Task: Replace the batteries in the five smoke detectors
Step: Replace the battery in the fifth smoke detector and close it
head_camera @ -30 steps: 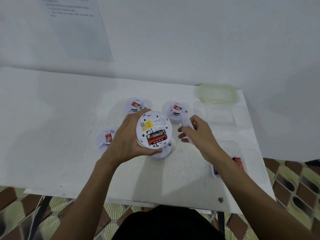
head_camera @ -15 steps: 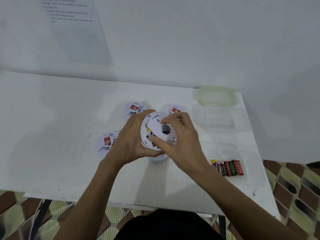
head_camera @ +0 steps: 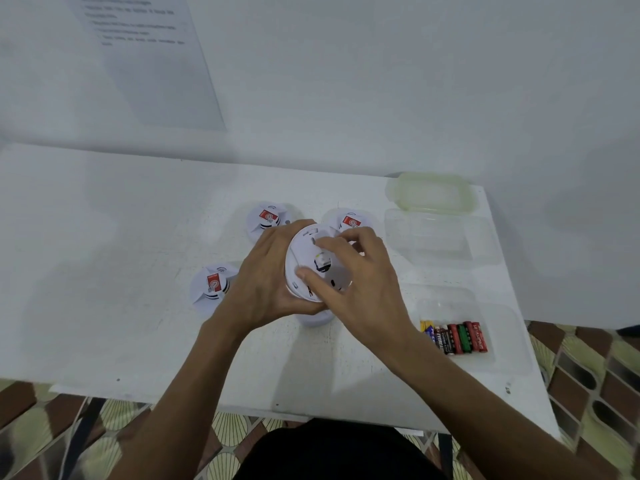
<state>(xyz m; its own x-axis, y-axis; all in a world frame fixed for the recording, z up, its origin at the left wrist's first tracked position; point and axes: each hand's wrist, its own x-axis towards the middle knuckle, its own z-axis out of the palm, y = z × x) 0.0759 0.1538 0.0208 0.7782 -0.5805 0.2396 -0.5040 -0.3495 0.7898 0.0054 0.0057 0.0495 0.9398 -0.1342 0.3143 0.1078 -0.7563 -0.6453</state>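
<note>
Since a second ago the right hand has carried the round cover plate from the worktop onto the back of the smoke detector, so the red-and-black battery that lay exposed is now almost wholly covered. The left hand grips the smoke detector by its rim, fingers wrapped behind it, and holds it tilted above the worktop near the middle. The right hand clasps the cover plate, thumb on its near edge and curled fingertips on its far edge; a yellow label shows through the plate's central hole. Directly below the hands a fifth detector sits on the worktop, mostly hidden. The left detector, the rear detector and the rear-right detector stand apart from one another, each with a red sticker on top. At the right, loose batteries lie side by side in a clear tray. Behind it are a clear container and a pale lid. A printed sheet hangs on the wall.
</note>
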